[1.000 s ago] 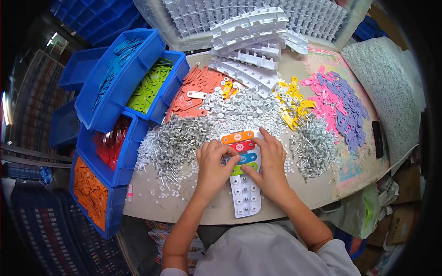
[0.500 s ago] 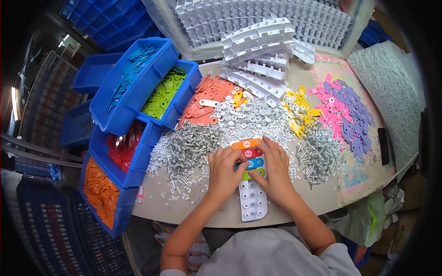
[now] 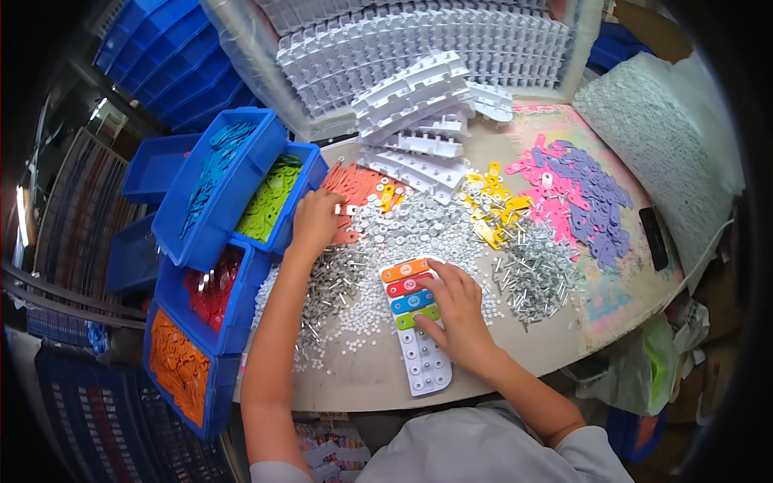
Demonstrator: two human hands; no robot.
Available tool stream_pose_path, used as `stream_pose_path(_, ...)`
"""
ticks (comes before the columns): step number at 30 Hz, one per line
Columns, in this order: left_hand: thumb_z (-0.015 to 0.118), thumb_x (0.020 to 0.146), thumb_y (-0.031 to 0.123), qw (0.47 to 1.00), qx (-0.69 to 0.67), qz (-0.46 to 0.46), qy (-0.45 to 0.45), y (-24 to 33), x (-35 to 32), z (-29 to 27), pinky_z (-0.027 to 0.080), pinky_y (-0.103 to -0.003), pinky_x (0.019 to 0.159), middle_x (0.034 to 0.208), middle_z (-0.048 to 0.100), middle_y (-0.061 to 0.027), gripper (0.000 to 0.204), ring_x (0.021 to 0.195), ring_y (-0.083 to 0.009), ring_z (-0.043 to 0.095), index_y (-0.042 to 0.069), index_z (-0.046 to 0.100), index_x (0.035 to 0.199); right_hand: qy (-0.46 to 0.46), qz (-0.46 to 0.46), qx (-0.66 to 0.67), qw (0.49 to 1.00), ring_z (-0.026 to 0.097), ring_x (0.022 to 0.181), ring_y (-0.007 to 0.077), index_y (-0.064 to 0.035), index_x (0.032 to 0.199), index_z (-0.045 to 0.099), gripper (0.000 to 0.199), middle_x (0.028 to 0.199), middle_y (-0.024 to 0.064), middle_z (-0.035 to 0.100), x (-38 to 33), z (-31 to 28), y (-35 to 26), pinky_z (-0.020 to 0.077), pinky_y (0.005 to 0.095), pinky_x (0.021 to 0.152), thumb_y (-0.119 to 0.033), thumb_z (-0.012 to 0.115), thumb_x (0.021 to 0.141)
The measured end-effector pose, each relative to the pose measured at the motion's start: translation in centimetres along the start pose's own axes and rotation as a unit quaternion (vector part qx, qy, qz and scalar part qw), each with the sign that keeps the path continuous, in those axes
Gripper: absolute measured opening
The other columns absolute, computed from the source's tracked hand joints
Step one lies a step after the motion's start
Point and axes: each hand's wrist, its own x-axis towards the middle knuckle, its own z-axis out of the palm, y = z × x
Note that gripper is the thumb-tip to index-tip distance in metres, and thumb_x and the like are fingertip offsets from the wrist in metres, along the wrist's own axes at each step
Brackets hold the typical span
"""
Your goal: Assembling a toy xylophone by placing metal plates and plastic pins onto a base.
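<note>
A white moulded strip (image 3: 420,366) lies on the table in front of me. Across its far half sit an orange piece (image 3: 406,270), a red piece (image 3: 403,286), a blue piece (image 3: 412,300) and a green piece (image 3: 407,319); the near half shows bare studs and holes. My right hand (image 3: 459,314) rests along the strip's right side, fingers spread, thumb by the green piece. Out to the far left, my left hand (image 3: 316,217) is over the edge of the salmon pieces (image 3: 358,182), beside a small white tab (image 3: 348,209). Its fingertips are partly hidden, so any grip is unclear.
Blue bins (image 3: 211,372) with coloured pieces stand at left. Metal rivets (image 3: 531,278), white washers (image 3: 419,217), yellow pieces (image 3: 493,213), pink pieces (image 3: 555,189) and purple pieces (image 3: 600,217) lie heaped. White strips (image 3: 411,97) are stacked at the back; a dark phone-shaped object (image 3: 654,239) lies right.
My left hand has left the strip and moved far left to the salmon pile. The right hand stays at the strip, its thumb still by the green piece. The whole view has shifted.
</note>
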Motion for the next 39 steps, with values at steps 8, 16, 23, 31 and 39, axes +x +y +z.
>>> stream_pose_path(8,0.075,0.087,0.011,0.999,-0.025,0.031,0.014,-0.2,-0.5,-0.2,0.048,-0.043,0.092,0.101,0.068,-0.0081,0.009,0.103,-0.0310,0.063,0.005,0.078,0.095,0.106,0.035,-0.049,0.993,0.053,0.119,0.0318,-0.0096,0.114,0.069,0.029,0.118,0.0092,0.060,-0.8,-3.4,3.6,0.0358,0.0469,0.107,-0.015,0.078,0.088)
stream_pose_path(16,0.066,0.102,0.018,0.978,-0.188,-0.082,0.036,1.1,-1.5,-0.9,0.050,-0.035,0.071,0.092,0.072,-0.0075,0.017,0.078,-0.0218,0.066,0.003,0.073,0.101,0.072,0.034,-0.203,0.976,0.057,0.107,0.0285,-0.0072,0.110,0.072,0.019,0.104,0.0077,0.066,2.5,-5.9,7.7,0.0391,0.0450,0.100,-0.014,0.073,0.092)
stream_pose_path(23,0.061,0.107,0.026,0.761,-0.603,-0.227,-0.077,8.6,-6.3,-6.5,0.043,-0.020,0.058,0.095,0.077,-0.0085,0.023,0.066,-0.0048,0.063,0.005,0.067,0.113,-0.005,0.050,-0.319,0.946,0.059,0.109,0.0294,-0.0084,0.108,0.070,0.026,0.105,0.0097,0.069,4.6,-6.0,10.9,0.0418,0.0445,0.099,-0.020,0.078,0.087)
stream_pose_path(31,0.062,0.105,0.023,0.632,-0.721,-0.270,-0.084,12.8,-15.3,-7.4,0.050,-0.024,0.069,0.106,0.077,-0.0187,0.022,0.081,-0.0139,0.072,0.002,0.062,0.112,-0.053,0.034,-0.343,0.937,0.062,0.106,0.0292,-0.0079,0.103,0.068,0.026,0.098,0.0092,0.072,6.0,-5.7,11.1,0.0440,0.0443,0.095,-0.021,0.079,0.085)
stream_pose_path(39,0.067,0.098,0.005,0.603,-0.747,-0.280,-0.014,13.4,-21.2,-6.6,0.053,-0.026,0.077,0.099,0.073,-0.0076,0.007,0.085,-0.0115,0.068,0.002,0.065,0.104,0.006,-0.005,-0.350,0.937,0.063,0.095,0.0285,-0.0069,0.093,0.066,0.007,0.089,0.0111,0.070,5.9,-5.3,12.0,0.0436,0.0437,0.092,-0.013,0.067,0.089)
